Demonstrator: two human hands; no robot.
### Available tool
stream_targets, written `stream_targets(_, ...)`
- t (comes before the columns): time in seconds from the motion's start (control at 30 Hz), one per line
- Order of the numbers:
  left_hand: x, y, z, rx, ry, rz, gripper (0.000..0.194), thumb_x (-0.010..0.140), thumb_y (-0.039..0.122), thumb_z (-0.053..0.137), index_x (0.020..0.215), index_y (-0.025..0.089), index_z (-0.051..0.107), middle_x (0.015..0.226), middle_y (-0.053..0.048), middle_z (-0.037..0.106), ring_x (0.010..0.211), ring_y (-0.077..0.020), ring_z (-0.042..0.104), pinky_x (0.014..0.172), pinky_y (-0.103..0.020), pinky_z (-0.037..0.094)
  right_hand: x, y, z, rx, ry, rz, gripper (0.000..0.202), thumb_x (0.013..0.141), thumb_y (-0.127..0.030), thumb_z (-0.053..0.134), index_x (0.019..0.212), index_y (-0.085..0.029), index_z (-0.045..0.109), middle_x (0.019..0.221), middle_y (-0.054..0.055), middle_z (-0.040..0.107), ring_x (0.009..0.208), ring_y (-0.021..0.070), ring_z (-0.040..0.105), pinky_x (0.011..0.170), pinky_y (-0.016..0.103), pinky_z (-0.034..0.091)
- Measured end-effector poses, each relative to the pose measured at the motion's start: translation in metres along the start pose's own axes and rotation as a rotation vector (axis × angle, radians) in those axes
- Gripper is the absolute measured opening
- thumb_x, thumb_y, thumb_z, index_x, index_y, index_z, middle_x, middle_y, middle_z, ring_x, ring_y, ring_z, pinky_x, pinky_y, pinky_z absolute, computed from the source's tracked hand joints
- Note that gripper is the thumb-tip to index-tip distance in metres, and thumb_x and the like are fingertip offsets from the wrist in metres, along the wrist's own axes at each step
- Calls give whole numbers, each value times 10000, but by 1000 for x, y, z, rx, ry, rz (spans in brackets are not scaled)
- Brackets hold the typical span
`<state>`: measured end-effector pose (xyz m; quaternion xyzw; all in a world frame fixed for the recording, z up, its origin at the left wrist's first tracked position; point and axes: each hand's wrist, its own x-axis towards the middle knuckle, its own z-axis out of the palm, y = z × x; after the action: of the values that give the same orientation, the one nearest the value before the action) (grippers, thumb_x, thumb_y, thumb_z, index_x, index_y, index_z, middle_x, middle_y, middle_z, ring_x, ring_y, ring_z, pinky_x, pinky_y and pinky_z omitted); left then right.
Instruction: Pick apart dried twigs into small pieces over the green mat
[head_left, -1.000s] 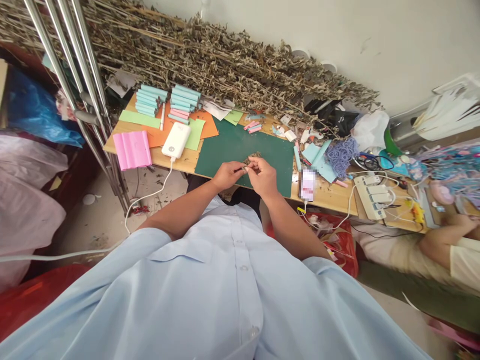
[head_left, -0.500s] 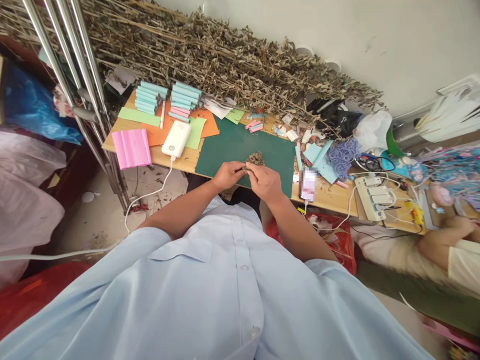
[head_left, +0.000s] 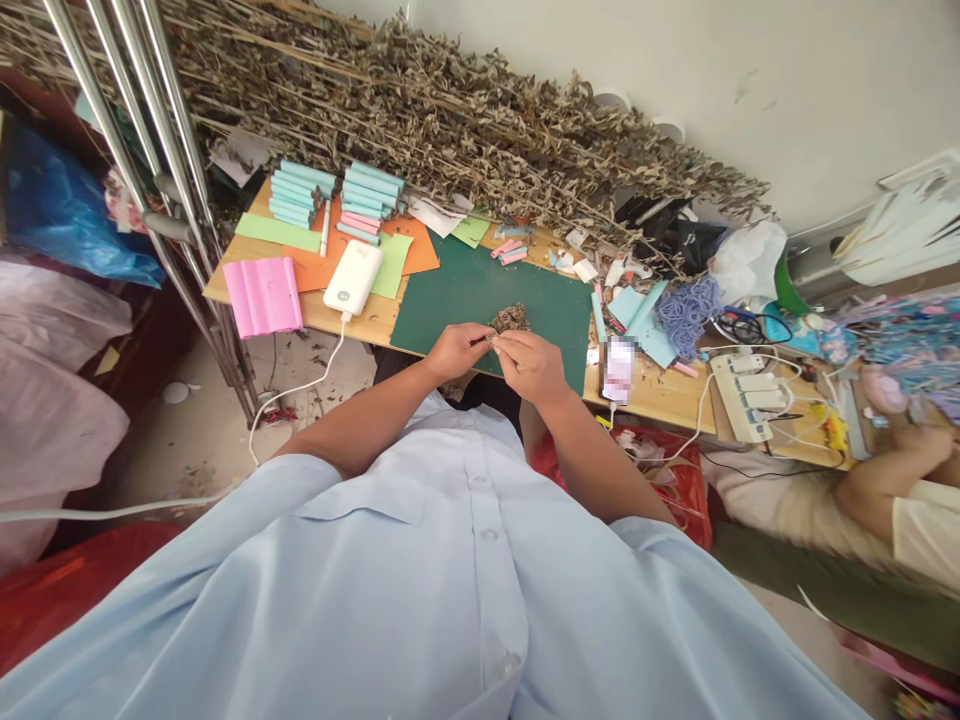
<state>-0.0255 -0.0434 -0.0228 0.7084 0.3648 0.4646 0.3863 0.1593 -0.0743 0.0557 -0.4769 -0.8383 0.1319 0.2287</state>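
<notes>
Over the front edge of a green cutting mat (head_left: 450, 290), my left hand (head_left: 459, 350) and my right hand (head_left: 529, 366) meet at their fingertips. Both are closed in a pinch on a small bit of dried leaves (head_left: 491, 336), mostly covered by the fingers. Just beyond them a small brown heap of crumbled dried leaves (head_left: 513, 317) rests on the mat. Short pink paper rolls (head_left: 510, 250) lie at the mat's far edge. Stacks of light blue paper rolls (head_left: 373, 190) stand to the far left.
Dried leafy stalks (head_left: 450, 110) are piled along the wall behind the table. A white power bank (head_left: 352, 278) with a cable lies left, beside pink paper (head_left: 262, 297). To the right are a phone (head_left: 618, 370), purple yarn (head_left: 688, 315), a power strip (head_left: 741, 395) and another person's arm (head_left: 892, 475).
My right fingers have shifted slightly at the pinch, while both hands stay in the same place. The other person's arm at the right has moved a little.
</notes>
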Motion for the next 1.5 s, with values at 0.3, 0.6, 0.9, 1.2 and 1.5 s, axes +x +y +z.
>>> stream_targets(0.3,-1,-3,2,8,19,-15,332,989,425,601,910,151,771,839,-58,729,779,-158,639,747,-263,484,21,-1,-16,-125,-171,-64,246,1001,-252,522,1017,-273,766,1103,36,775,1000,223,690,822,327,511)
stream_targets(0.6,0,-3,0,-43,11,-35,404,998,492,588,1065,140,776,892,-67,750,823,-170,667,760,-265,496,37,3,-25,-132,-237,-89,217,963,-249,574,1028,-281,779,1072,24,787,943,226,703,787,328,519)
stream_targets(0.9,0,-1,1,-24,33,4,404,977,523,616,957,151,774,844,-66,734,784,-167,654,755,-277,493,20,6,-14,83,-2,36,237,965,-283,554,1035,-255,779,1048,52,787,961,225,725,881,362,576)
stream_targets(1.2,0,-7,2,10,32,26,385,997,470,580,958,146,784,859,-73,741,786,-160,658,740,-267,485,18,-6,10,130,115,166,228,883,-364,713,1069,-244,765,1039,70,736,851,215,685,817,370,584)
stream_targets(1.5,0,-4,1,-19,47,-10,433,975,548,613,1022,159,798,875,-80,755,791,-170,676,737,-279,506,19,-2,13,195,136,195,138,903,-292,635,892,-263,769,939,35,749,891,218,697,811,369,582)
